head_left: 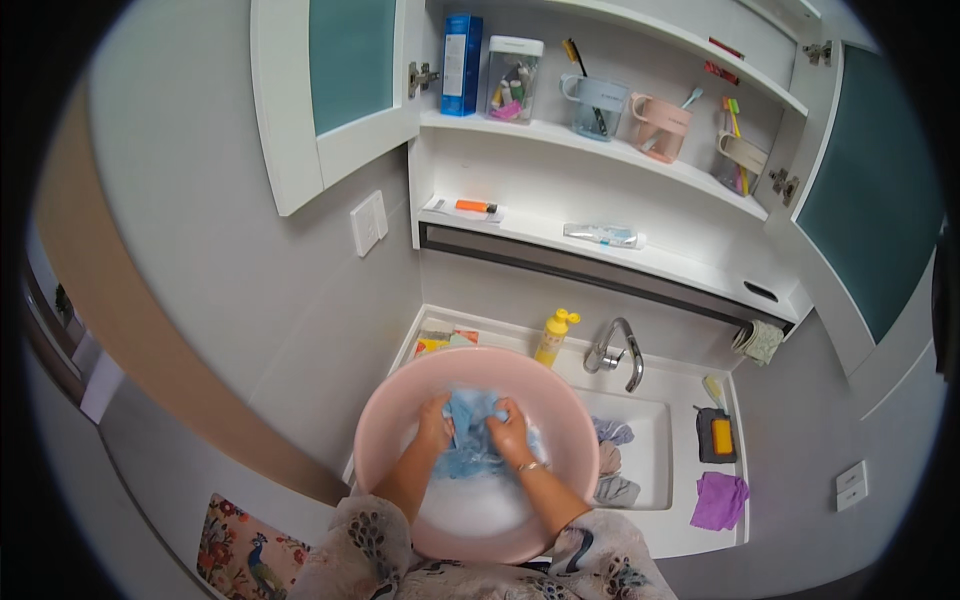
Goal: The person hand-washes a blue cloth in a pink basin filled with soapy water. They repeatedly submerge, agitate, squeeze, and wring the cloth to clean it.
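Observation:
A large pink basin (380,440) with cloudy, sudsy water stands on the counter in front of me. Inside it is a wet light-blue cloth (466,460), partly under the suds. My left hand (435,420) is closed on the cloth's left side. My right hand (510,432) grips the same cloth on its right, with a bracelet on that wrist. Between the hands a stretch of cloth is bunched up; its full shape cannot be made out.
Right of the basin, several small cloths (612,490) lie in the white sink (655,450) under a chrome faucet (632,360). A yellow bottle (553,338) stands behind the basin. A purple cloth (720,500) and a yellow soap bar (723,437) lie at right. Overhead, a cabinet door (345,90) hangs open.

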The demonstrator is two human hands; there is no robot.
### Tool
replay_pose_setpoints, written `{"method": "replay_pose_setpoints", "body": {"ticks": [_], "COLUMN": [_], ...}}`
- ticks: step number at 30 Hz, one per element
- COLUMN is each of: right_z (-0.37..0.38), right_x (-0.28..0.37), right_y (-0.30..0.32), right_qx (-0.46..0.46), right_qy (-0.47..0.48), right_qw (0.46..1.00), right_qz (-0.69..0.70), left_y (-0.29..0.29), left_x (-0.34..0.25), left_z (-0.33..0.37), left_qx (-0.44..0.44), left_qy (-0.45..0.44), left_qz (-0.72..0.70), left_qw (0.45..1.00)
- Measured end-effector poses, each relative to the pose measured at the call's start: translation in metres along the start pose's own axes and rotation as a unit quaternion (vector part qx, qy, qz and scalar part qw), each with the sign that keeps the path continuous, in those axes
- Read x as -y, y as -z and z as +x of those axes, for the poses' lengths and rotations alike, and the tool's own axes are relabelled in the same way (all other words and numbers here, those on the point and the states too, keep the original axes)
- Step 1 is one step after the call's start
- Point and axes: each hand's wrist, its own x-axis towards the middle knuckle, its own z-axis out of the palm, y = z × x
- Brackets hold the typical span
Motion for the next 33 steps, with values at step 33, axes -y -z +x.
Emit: {"method": "replay_pose_setpoints", "body": {"ticks": [33], "right_z": [-0.055], "right_x": [0.038], "right_y": [-0.023], "right_qx": [0.044], "right_qy": [0.078], "right_qw": [0.931], "right_qz": [-0.355], "left_y": [-0.033], "left_x": [0.035], "left_z": [-0.077], "left_qx": [0.019], "left_qy": [0.098], "left_qz": [0.122], "left_qw": [0.988]}}
